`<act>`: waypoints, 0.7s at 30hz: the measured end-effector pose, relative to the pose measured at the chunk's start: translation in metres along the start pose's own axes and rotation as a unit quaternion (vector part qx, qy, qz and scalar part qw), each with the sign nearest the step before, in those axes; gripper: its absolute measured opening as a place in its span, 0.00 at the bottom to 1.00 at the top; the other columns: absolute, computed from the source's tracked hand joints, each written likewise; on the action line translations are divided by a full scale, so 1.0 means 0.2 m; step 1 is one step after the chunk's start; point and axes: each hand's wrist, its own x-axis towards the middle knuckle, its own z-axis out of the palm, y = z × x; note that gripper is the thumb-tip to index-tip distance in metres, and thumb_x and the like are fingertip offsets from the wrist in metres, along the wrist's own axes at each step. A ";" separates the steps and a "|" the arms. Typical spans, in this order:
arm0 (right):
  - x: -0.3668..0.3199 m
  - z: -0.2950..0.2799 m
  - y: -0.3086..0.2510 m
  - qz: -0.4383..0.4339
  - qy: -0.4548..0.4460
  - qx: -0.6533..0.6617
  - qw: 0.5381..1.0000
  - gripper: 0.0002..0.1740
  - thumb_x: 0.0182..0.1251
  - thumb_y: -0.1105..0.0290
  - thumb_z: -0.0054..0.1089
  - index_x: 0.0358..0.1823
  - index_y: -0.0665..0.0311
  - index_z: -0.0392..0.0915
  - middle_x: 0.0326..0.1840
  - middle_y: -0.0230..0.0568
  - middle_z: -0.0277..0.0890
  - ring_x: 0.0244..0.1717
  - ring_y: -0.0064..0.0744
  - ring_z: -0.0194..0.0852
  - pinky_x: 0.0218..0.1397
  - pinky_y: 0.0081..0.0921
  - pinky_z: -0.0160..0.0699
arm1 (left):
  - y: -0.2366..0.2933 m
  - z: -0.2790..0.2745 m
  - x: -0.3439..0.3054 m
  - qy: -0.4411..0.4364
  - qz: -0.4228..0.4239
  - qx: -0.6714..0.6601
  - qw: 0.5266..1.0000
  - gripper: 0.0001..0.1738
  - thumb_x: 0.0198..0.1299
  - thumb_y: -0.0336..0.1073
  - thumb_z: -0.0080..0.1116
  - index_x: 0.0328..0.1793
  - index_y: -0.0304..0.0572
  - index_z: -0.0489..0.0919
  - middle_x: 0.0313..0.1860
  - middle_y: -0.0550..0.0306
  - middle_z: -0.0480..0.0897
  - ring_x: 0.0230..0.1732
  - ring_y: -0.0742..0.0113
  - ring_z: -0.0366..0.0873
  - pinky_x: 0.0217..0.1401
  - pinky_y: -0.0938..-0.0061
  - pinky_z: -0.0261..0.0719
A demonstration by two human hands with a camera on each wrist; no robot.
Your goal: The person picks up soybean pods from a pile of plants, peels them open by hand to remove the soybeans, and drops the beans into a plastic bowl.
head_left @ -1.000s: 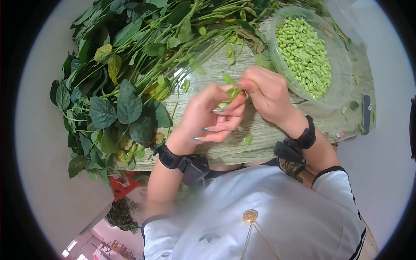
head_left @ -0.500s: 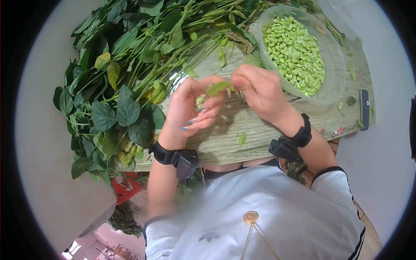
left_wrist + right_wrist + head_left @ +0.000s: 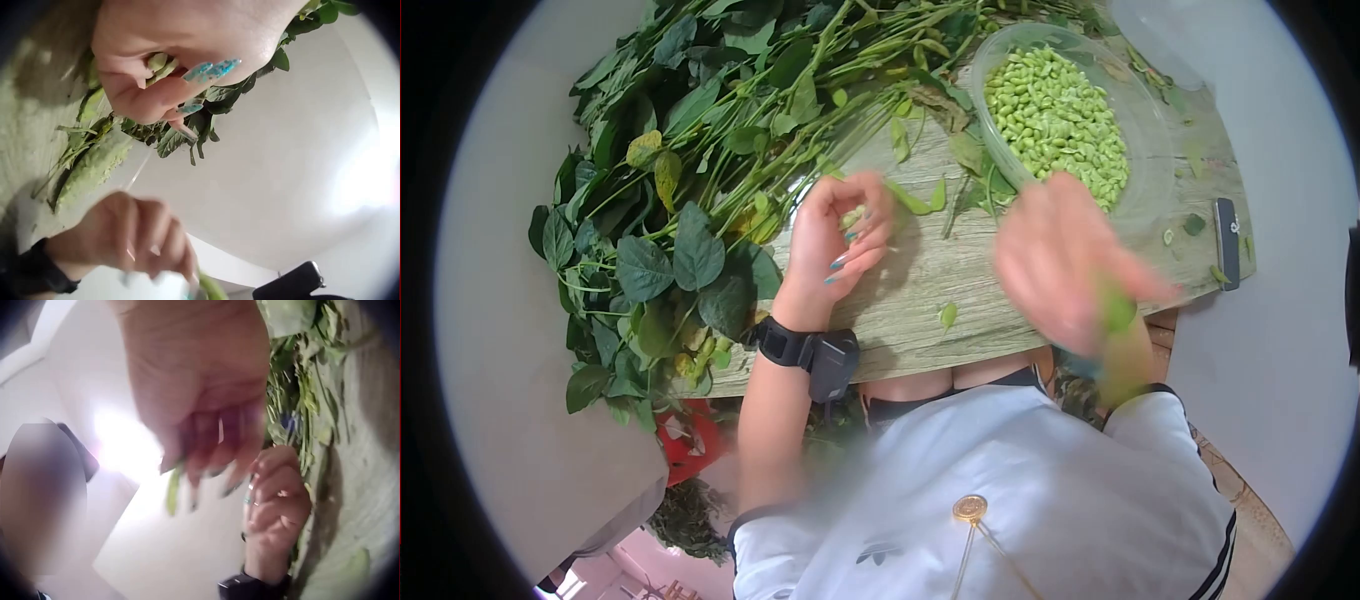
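Note:
My left hand (image 3: 840,235) stays raised over the table, its fingers curled round a few pale green beans (image 3: 853,216); those beans (image 3: 157,61) also show in the left wrist view. Blurred by motion, my right hand (image 3: 1065,265) is over the table's front right, below the bowl. A green pod (image 3: 1116,305) is with it, pinched at the fingertips in the right wrist view, where the pod (image 3: 173,492) hangs down. Shelled beans (image 3: 1060,120) fill part of the clear plastic bowl (image 3: 1148,150). Pods (image 3: 912,200) lie on the wood-grain table beyond my left hand.
Leafy bean stalks (image 3: 730,110) are heaped across the table's left and back. One small pod (image 3: 947,316) lies near the front edge. A dark, narrow object (image 3: 1227,243) is at the right edge. Something red (image 3: 688,440) is below the table on the left.
My right hand has parted from my left hand and swung right and toward my body, with a green pod in it. My left hand has shifted left, still holding beans.

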 end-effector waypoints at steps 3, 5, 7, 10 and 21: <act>0.02 0.00 0.03 -0.030 -0.228 0.238 0.943 0.37 0.58 0.38 0.67 0.43 0.74 0.84 0.34 0.55 0.84 0.28 0.40 0.83 0.28 0.28 0.79 | 0.01 0.07 -0.01 0.067 -0.003 0.037 0.997 0.22 0.72 0.43 0.35 0.25 0.40 0.67 0.15 0.63 0.60 0.09 0.77 0.52 0.06 0.84 0.47; -0.09 -0.01 0.07 0.012 -0.188 0.250 0.950 0.41 0.54 0.35 0.67 0.43 0.75 0.84 0.35 0.58 0.83 0.30 0.42 0.83 0.30 0.29 0.80 | 0.01 0.05 0.03 -0.103 -0.004 -0.005 0.995 0.26 0.74 0.44 0.38 0.20 0.43 0.63 0.11 0.67 0.57 0.06 0.79 0.46 0.04 0.85 0.47; -0.17 0.01 0.11 0.053 -0.147 0.260 0.953 0.46 0.51 0.31 0.66 0.43 0.77 0.84 0.37 0.61 0.83 0.32 0.45 0.84 0.32 0.30 0.81 | 0.02 0.18 0.09 -0.057 0.004 0.092 0.994 0.27 0.75 0.46 0.37 0.20 0.44 0.64 0.09 0.68 0.56 0.05 0.79 0.45 0.05 0.84 0.47; -0.19 0.03 0.15 0.035 -0.100 0.236 0.966 0.46 0.53 0.32 0.64 0.44 0.79 0.83 0.36 0.63 0.83 0.32 0.45 0.83 0.36 0.32 0.82 | 0.05 0.43 0.20 -0.024 0.106 0.312 0.944 0.27 0.76 0.48 0.37 0.23 0.41 0.68 0.11 0.66 0.62 0.07 0.76 0.55 0.08 0.80 0.55; -0.23 0.02 0.09 -0.028 0.045 0.151 0.987 0.40 0.61 0.33 0.55 0.35 0.72 0.84 0.27 0.54 0.82 0.24 0.42 0.80 0.25 0.28 0.79 | -0.02 0.56 0.48 -0.064 0.468 0.714 0.517 0.29 0.64 0.43 0.59 0.71 0.44 0.70 0.68 0.48 0.75 0.71 0.51 0.69 0.76 0.46 0.54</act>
